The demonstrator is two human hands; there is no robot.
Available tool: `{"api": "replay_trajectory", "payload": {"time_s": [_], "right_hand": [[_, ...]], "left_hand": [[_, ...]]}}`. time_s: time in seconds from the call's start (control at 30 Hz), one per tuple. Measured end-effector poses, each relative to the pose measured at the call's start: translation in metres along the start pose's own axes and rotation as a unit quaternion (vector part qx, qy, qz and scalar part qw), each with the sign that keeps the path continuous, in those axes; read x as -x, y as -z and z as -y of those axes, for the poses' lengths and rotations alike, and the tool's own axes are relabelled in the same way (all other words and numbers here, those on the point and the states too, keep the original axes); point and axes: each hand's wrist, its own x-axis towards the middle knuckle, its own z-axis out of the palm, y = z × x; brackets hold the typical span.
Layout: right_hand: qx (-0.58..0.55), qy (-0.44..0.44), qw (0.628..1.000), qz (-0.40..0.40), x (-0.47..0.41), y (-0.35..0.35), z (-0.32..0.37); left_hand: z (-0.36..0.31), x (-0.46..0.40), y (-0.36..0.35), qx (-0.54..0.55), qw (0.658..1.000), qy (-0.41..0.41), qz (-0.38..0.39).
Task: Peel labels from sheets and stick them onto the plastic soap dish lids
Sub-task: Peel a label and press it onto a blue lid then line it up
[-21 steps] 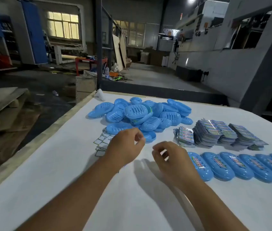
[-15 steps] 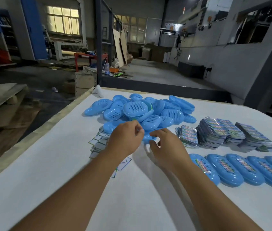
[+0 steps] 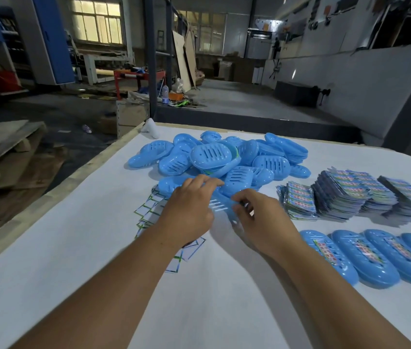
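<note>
We reach with both hands for a blue lid (image 3: 220,206) at the near edge of the pile (image 3: 214,159) toward the table's (image 3: 73,273) far side; our left hand (image 3: 186,210) curls over it, our right hand (image 3: 262,220) pinches its rim, probably to draw it free for labelling; label stacks (image 3: 340,195) wait by the right edge, handy to reach.

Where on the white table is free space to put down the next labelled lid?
The white table is bare on the near left, beside the empty backing sheets, and between the forearms. It is crowded behind: the pile of lids, label stacks, and the labelled row at right.
</note>
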Motion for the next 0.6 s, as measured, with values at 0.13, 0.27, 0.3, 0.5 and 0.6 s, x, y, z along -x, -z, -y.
{"api": "replay_trajectory", "payload": {"time_s": [0.13,0.27,0.3,0.5,0.6], "right_hand": [[-0.159,-0.03,0.985,-0.068,0.001,0.008,0.002],[-0.288,-0.115,0.949,-0.062,-0.002,0.017,0.004],[-0.303,-0.147,0.94,-0.055,-0.003,0.02,0.004],[-0.049,-0.125,0.991,-0.007,0.005,0.029,-0.005],[-0.011,-0.1,0.993,0.057,0.01,0.031,-0.004]], "left_hand": [[-0.003,0.001,0.002,0.054,0.998,-0.027,-0.009],[-0.006,0.002,0.005,0.11,0.993,-0.049,-0.01],[-0.006,0.003,0.006,0.114,0.992,-0.05,-0.007],[-0.012,0.007,0.01,0.1,0.991,-0.034,0.077],[-0.014,0.009,0.009,0.104,0.988,-0.028,0.107]]}}
